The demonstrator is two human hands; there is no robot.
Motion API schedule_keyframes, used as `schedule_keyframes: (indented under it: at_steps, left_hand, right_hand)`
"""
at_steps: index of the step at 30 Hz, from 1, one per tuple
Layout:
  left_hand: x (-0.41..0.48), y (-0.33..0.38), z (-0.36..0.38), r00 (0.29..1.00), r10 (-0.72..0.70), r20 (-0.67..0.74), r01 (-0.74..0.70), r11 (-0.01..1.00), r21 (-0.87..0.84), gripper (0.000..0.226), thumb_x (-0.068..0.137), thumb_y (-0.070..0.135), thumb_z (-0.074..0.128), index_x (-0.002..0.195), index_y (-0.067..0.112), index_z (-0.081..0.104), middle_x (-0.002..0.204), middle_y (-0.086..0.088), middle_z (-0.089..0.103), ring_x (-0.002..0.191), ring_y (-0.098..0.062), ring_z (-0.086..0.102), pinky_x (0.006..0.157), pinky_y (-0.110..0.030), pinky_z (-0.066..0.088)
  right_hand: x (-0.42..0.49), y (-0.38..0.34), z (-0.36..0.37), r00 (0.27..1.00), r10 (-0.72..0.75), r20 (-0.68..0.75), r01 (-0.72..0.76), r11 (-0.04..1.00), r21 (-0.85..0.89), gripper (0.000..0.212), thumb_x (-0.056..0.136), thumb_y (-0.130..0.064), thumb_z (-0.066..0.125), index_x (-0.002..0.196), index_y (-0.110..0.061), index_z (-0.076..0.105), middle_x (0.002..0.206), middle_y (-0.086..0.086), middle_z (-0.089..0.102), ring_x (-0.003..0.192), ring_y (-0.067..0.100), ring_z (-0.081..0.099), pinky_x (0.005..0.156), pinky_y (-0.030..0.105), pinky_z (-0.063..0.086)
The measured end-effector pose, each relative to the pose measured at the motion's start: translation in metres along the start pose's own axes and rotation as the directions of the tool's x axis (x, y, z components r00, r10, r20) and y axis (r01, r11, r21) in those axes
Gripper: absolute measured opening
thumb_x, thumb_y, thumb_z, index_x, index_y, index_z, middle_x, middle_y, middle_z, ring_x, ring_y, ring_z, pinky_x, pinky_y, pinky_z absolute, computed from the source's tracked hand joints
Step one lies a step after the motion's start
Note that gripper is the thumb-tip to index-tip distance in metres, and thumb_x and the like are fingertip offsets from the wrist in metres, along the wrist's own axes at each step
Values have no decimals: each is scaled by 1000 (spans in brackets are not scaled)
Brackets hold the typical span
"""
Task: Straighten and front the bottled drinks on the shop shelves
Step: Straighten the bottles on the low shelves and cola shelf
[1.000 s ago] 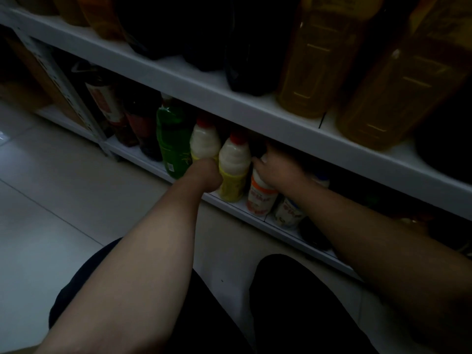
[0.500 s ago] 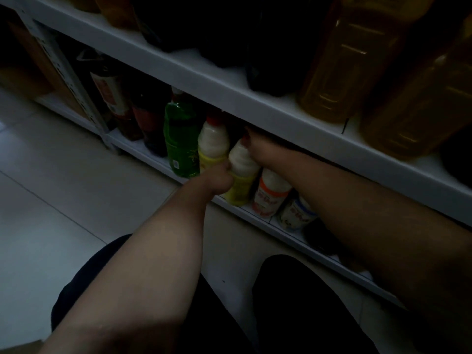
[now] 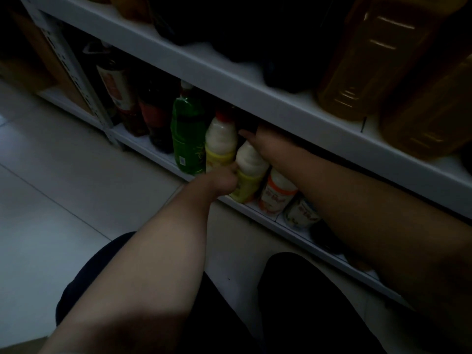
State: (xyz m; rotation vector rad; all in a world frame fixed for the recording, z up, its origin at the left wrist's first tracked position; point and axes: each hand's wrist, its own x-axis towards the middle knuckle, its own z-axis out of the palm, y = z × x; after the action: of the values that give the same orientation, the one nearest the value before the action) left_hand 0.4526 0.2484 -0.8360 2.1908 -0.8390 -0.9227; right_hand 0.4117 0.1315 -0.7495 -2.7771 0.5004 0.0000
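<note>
**Bottom-shelf drinks get fronted**

Amber jugs (image 3: 370, 60) crowd the upper shelf (image 3: 229, 80). The work is on the lower shelf (image 3: 255, 210), where a green bottle (image 3: 187, 139), two yellow-label bottles and an orange-label bottle (image 3: 277, 192) line the lip. L hand (image 3: 222, 180) curls round the nearer yellow-label bottle (image 3: 251, 167) low down, likely to turn it label-out. R hand (image 3: 258, 139) reaches behind it, prob. for back stock. Its fingers are lost in shadow, so grip unclear.
</note>
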Motion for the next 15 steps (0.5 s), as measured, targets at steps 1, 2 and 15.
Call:
schedule_keyframes:
  at_steps: [1,2,15]
  left_hand:
    - [2,0,1,1000,13,7,-12,1000,-29,64,89,3,49,148,21,31,145,-15,43,124,-33,46,101,-46,42]
    - [4,0,2,1000,19,19,-18,999,-43,66,89,3,49,149,22,29,145,-15,43,124,-33,47,101,-46,42]
    - [14,6,7,989,-83,-123,79,996,-35,36,96,10,45,129,-1,53,133,-21,52,121,-35,50,100,-37,40]
  right_hand:
    - [-1,5,-1,995,-4,-102,0,999,-44,58,101,-30,41,149,-8,17,155,12,20,142,23,19,113,26,9]
    - [-1,7,-1,994,-20,-108,8,995,-103,58,98,-32,45,148,-11,24,153,12,26,140,25,23,114,30,13]
    - [-1,15,10,997,63,-44,-59,995,82,48,96,-28,52,137,-5,41,141,16,43,132,29,37,104,29,25]
